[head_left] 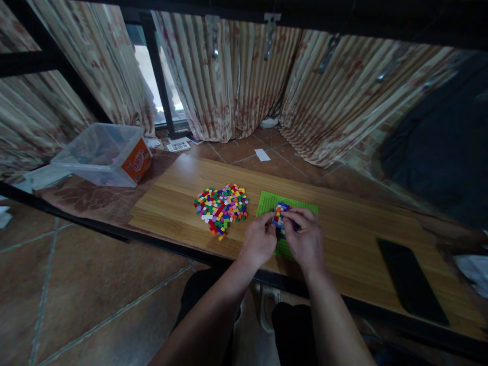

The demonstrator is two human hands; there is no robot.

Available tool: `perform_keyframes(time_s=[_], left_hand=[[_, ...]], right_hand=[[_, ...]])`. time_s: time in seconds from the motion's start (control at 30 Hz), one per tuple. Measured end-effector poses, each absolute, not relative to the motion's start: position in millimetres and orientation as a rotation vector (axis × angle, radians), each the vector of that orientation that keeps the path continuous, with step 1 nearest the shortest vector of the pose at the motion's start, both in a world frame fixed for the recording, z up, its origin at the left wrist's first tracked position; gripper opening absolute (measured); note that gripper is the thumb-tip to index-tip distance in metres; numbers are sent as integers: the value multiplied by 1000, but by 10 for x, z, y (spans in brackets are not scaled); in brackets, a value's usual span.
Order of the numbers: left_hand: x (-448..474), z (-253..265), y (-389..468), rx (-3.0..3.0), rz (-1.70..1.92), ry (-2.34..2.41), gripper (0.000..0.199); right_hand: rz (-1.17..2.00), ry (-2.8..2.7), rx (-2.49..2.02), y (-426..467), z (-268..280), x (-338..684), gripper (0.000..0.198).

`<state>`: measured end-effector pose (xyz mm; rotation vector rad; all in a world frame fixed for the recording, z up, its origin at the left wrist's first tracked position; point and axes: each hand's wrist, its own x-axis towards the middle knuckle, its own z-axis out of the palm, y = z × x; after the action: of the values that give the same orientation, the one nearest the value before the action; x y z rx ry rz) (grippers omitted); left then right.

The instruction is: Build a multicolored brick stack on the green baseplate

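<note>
A small build of toy bricks (279, 209) in blue, white, red and yellow is over the light green studded baseplate (287, 197). Whether it is fixed to the plate or held just above it, I cannot tell. My left hand (260, 238) grips the build's left side, fingers closed. From the right, my right hand (306, 235) has its fingertips closed on the build's right edge, covering part of it. To the left of the plate lies a loose pile of multicoloured toy bricks (221, 206).
All this is on a long wooden board (351, 223). A dark flat panel (412, 279) lies at its right end. Past the left end stands a clear plastic bin (97, 152) with an orange label. Striped curtains (236, 76) hang behind, and a black bar (244, 20) crosses overhead.
</note>
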<state>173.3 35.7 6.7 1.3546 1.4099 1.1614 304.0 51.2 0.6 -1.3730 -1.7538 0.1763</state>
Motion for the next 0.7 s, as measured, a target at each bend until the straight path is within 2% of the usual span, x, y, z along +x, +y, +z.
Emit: perform_keyframes(time_s=[0.7], left_hand=[[1741, 9, 351, 1282, 1209, 1409, 35]], right_hand=[[210, -1720, -1362, 475, -9, 3011, 21]])
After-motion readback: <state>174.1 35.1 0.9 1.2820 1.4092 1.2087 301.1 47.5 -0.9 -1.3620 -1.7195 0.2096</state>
